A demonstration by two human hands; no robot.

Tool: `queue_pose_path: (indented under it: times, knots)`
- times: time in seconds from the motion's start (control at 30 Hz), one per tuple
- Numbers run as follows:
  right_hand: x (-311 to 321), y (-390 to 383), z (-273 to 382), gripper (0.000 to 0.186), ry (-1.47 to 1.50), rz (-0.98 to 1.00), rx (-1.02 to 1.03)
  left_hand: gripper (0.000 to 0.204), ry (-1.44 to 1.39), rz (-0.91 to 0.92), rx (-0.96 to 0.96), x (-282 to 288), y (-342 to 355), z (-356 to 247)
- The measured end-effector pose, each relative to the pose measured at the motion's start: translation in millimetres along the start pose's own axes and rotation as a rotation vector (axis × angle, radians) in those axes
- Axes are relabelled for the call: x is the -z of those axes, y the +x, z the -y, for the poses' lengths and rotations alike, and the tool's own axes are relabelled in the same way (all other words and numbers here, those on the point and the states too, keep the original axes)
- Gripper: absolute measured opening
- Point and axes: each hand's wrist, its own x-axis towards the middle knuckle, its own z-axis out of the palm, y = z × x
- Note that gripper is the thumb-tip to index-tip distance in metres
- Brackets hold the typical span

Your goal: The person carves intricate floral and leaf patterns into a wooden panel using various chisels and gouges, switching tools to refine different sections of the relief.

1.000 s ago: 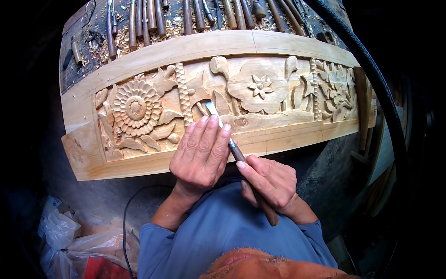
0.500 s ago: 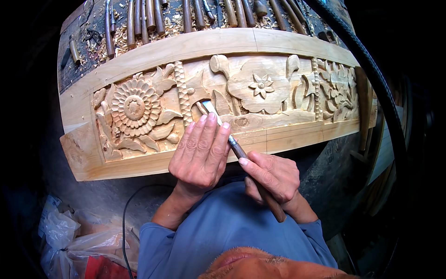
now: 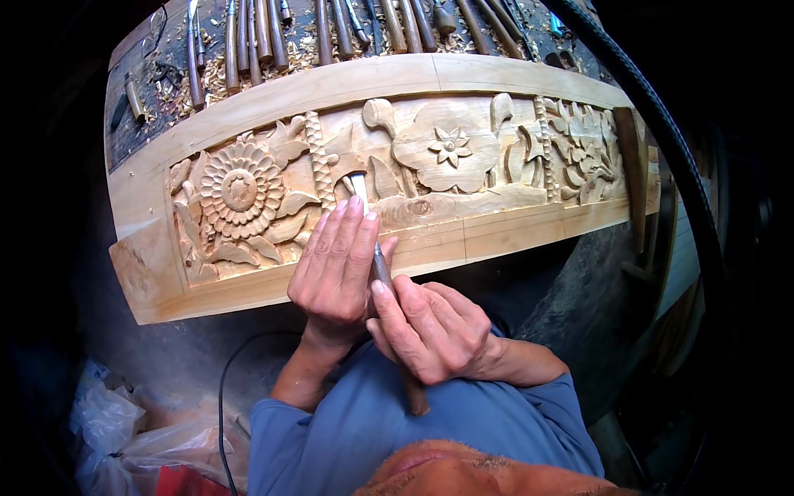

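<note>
A wood chisel (image 3: 380,266) with a dark wooden handle slants up from my body, its shiny blade on the carved wooden panel (image 3: 248,302). My right hand (image 3: 434,326) is closed around the handle. My left hand (image 3: 335,263) lies over the blade with its fingers together, the thumb partly showing on the far side of the tool. The blade's tip meets a small recess beside the twisted-rope strip (image 3: 319,157), left of a raised leaf (image 3: 382,178). A curl of wood (image 3: 347,185) stands next to the tip. My left fingers hide the middle of the chisel.
Several wooden-handled tools (image 3: 322,33) lie among shavings (image 3: 219,74) on the dark bench beyond the panel. A thick black cable (image 3: 653,107) crosses the right side. Clear plastic bags (image 3: 112,422) rest at lower left, near a thin black cord (image 3: 222,397).
The chisel's handle has swung left, so the tool stands more upright. My right hand moved left and nearer the left hand. The panel appears slightly farther left on its right side.
</note>
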Motion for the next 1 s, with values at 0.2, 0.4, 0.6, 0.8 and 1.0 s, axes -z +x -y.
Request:
queue_pose_path:
  times: [0.2,0.4,0.6,0.8,1.0]
  knots:
    - [-27.0,-6.1,12.7,0.027,-0.075,-0.041,0.022,0.046,-0.159,0.058,0.06,20.7,11.6,5.3]
    - [-40.4,-6.0,27.5,0.025,-0.113,-0.009,-0.035,0.046,-0.215,0.094,0.065,25.7,10.8,17.2]
    - [-28.0,-21.1,20.7,0.038,-0.059,-0.078,-0.102,0.047,-0.262,0.047,0.032,11.7,6.2,13.1]
    - [-11.0,-22.9,17.7,0.038,-0.037,0.023,-0.105,0.049,-0.322,0.057,0.08,13.3,1.1,10.0]
    - [-7.0,-16.2,6.4,0.035,-0.033,0.109,-0.041,0.048,-0.454,0.063,0.247,11.6,-3.9,4.3]
